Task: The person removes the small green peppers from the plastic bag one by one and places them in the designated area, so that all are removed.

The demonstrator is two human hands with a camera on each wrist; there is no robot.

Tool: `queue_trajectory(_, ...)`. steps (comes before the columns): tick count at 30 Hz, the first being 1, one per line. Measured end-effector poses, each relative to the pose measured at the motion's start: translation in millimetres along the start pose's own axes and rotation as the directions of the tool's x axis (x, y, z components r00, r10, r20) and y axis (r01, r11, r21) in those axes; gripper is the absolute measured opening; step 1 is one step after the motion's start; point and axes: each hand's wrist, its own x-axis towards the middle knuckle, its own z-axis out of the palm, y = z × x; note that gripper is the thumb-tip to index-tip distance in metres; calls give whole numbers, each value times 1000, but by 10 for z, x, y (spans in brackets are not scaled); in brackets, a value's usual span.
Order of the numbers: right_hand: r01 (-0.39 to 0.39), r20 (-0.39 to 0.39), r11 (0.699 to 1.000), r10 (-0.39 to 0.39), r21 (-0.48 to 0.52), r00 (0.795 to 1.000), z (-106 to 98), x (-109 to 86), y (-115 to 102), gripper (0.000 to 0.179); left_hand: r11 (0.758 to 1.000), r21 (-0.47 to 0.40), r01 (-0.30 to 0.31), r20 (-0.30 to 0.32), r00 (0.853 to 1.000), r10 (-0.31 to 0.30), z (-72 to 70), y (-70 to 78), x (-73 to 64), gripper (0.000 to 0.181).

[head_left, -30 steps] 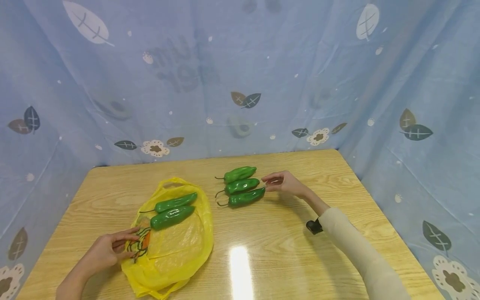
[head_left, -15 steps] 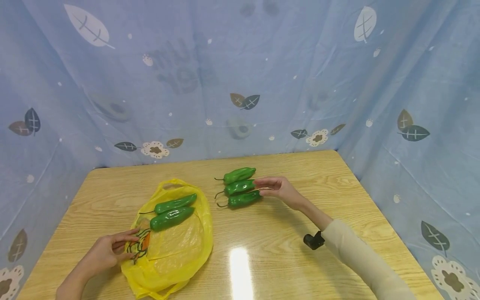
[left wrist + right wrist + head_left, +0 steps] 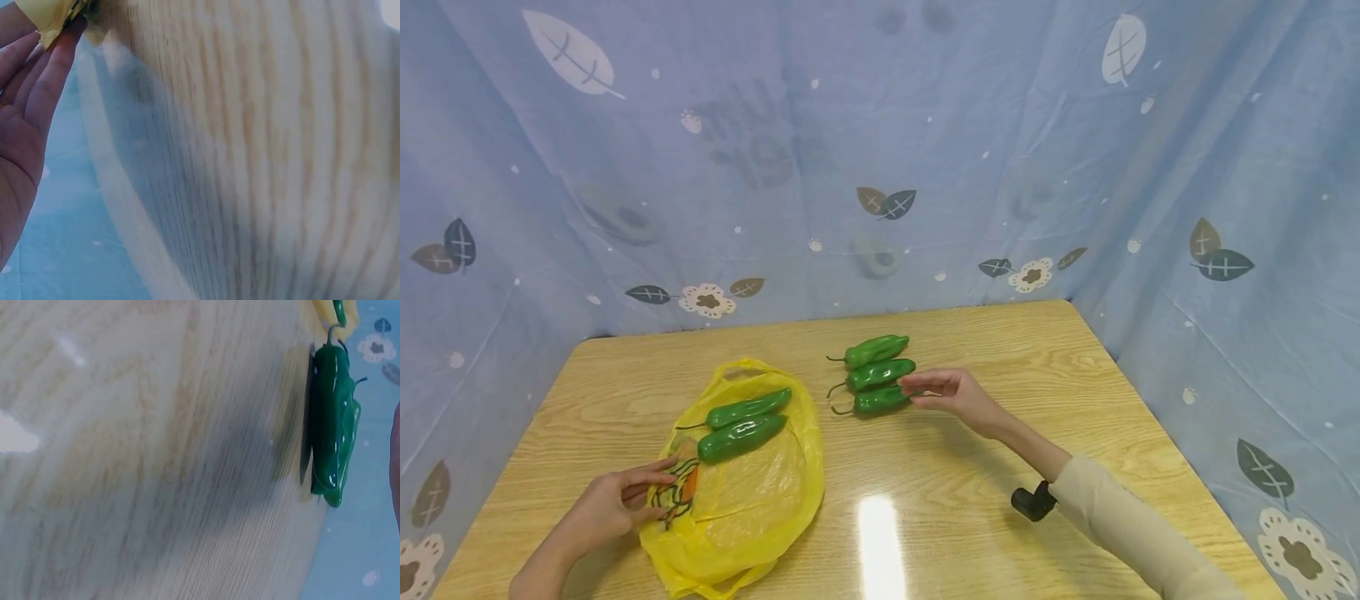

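Observation:
My left hand (image 3: 606,504) pinches the left edge of a yellow plastic bag (image 3: 801,492) that lies spread on the table. In the left wrist view, its fingers (image 3: 53,81) hold a crumpled yellow bit of the bag (image 3: 47,15). Two long green peppers (image 3: 743,437) lie side by side on the bag. To the right, three more green peppers lie in a row: a far one (image 3: 877,351), a middle one (image 3: 880,374) and a near one (image 3: 877,402). Over the near pepper's tip is my right hand (image 3: 958,402), fingers extended; contact cannot be told. The right wrist view shows only a sliver of it (image 3: 395,469).
The wooden table (image 3: 970,517) has a bright glare patch near its front. Blue patterned cloth (image 3: 820,150) hangs behind the table and on both sides. A black device (image 3: 1033,502) sits at my right wrist by the pale sleeve (image 3: 1120,517).
My right hand has moved left and slightly nearer, from beside the pepper tips to over the near pepper's tip. My left hand keeps its hold on the bag. The peppers stay put.

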Motion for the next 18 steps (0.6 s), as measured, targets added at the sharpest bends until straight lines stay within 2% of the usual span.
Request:
queue_trajectory(12, -9, 57, 999, 7, 39, 998, 176, -174, -8, 42, 1000, -2, 1, -10, 1000, -1, 2, 9, -3, 39)
queue_trajectory(18, 18, 96, 999, -23, 47, 995, 226, -244, 15, 37, 1000, -10, 4, -2, 1000, -4, 0, 10, -9, 40)
